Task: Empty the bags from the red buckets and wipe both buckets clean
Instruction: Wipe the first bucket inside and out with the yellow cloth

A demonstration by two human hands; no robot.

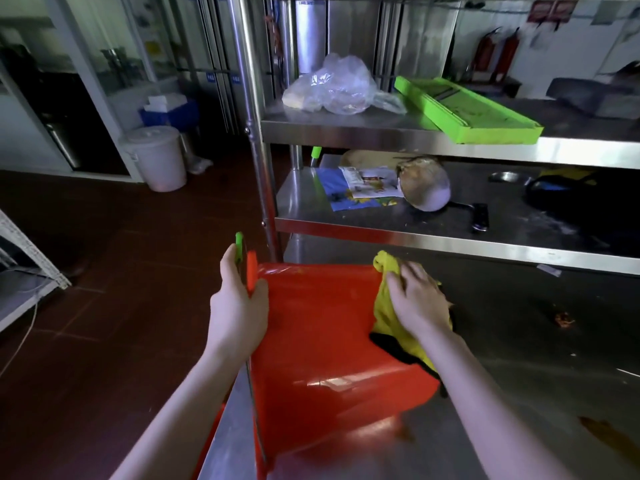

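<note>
Red bucket [318, 341] lying on its side on the table [519, 375], held from two sides.
The left hand [239, 306] grips the rim at the bucket's 9 o'clock, thumb curled over the edge, next to the green handle grip [239, 245]. The right hand [415, 299], with fingers spread and flat, presses a yellow cloth [384, 313] against the bucket at its 3 o'clock. The bucket lies between both hands.
</note>
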